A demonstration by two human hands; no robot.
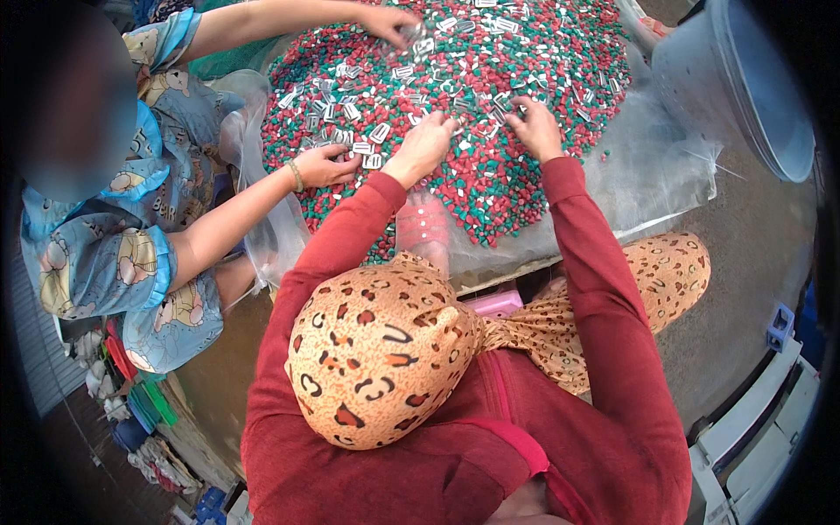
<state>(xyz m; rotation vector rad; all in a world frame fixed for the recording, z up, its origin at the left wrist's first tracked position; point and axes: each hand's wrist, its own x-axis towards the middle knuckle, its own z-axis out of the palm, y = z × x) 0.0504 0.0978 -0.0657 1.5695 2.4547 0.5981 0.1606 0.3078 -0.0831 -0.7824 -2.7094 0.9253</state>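
Note:
A wide heap of small red, green and white pieces [490, 188] is spread in front of me, with pale, slotted rectangular clips [380, 133] scattered over it. My left hand [422, 150] rests low on the middle of the heap. Its fingers are curled together, and whatever they hold is hidden. To the right, my right hand [536, 133] reaches down to the pieces, thumb and forefinger bent but apart, beside a few clips [500, 108]. Nothing shows clearly between its fingertips.
At left sits another person in a blue patterned outfit [166, 236], one hand beside clips near my left forearm, the other farther over the heap. Pale sheeting [652, 188] edges the heap. A large bluish tub [700, 74] stands at right. Coloured items [149, 402] lie lower left.

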